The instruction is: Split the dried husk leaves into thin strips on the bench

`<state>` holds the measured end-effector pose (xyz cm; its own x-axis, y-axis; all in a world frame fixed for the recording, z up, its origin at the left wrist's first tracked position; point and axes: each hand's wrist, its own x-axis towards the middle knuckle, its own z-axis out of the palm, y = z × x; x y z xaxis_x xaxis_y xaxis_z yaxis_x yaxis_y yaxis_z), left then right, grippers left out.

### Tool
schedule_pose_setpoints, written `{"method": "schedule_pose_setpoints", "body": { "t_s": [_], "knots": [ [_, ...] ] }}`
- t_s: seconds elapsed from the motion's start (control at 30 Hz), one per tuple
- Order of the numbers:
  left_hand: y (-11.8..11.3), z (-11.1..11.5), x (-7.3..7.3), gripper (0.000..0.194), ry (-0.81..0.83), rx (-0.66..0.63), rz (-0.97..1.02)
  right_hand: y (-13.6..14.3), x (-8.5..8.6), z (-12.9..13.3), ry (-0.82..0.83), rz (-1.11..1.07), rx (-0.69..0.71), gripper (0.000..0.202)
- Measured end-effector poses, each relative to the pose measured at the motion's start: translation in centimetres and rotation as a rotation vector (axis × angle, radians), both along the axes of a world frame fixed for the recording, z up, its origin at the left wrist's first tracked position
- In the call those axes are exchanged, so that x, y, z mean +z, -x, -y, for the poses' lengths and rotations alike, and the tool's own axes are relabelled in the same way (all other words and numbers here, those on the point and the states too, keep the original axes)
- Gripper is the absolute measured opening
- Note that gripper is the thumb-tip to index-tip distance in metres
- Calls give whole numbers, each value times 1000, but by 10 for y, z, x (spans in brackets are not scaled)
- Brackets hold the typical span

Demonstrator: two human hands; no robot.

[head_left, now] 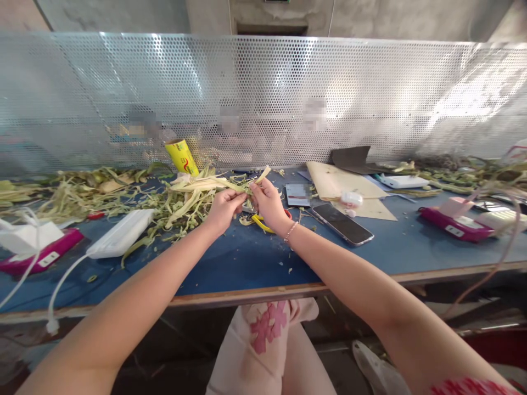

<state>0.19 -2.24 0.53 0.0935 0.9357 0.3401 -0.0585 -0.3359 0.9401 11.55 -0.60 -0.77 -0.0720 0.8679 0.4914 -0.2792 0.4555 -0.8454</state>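
Both hands meet over the blue table, pinching a pale green strip of dried plant leaf (262,175) between them. My left hand (225,209) is closed on its lower part, fingertips pressed together. Close beside it, my right hand (269,206) grips the strip higher up, and the free end sticks out above the fingers. Below the right hand lies a yellow loop-shaped handle (260,223), partly covered by that hand. A heap of dried leaves and stalks (181,203) reaches to the left hand, with paler husk-like strips (200,184) on top.
A perforated metal screen (263,99) stands along the table's back. Behind the heap leans a yellow tube (181,156). To the right lie a phone (343,224), a small card-like item (294,195) and tan paper sheets (341,181). A white power bank-like box (121,233) with a cable sits left.
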Motion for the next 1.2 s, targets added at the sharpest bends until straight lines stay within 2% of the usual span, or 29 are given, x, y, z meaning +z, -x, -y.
{"method": "schedule_pose_setpoints", "body": {
  "t_s": [0.33, 0.47, 0.6, 0.73, 0.93, 1.1, 1.2],
  "knots": [
    [-3, 5, 3, 25, 46, -3, 100, 2, 0, 1, 0, 20, 29, 16],
    [0, 3, 2, 25, 16, -58, 76, 1, 2, 2, -9, 21, 35, 18],
    [3, 2, 3, 33, 17, -118, 74, 0, 4, 2, 25, 2, 39, 22],
    [-1, 3, 4, 37, 19, -64, 99, 0, 3, 1, 43, -4, 52, 20],
    [-4, 1, 2, 34, 74, 42, 152, 2, 2, 3, 22, 19, 54, 11],
    [-4, 1, 2, 30, 128, 34, 180, 3, 2, 4, 28, 28, 52, 13],
    [0, -2, 4, 31, 148, 3, 123, 3, 1, 2, 63, 32, 56, 15]
  ]
}}
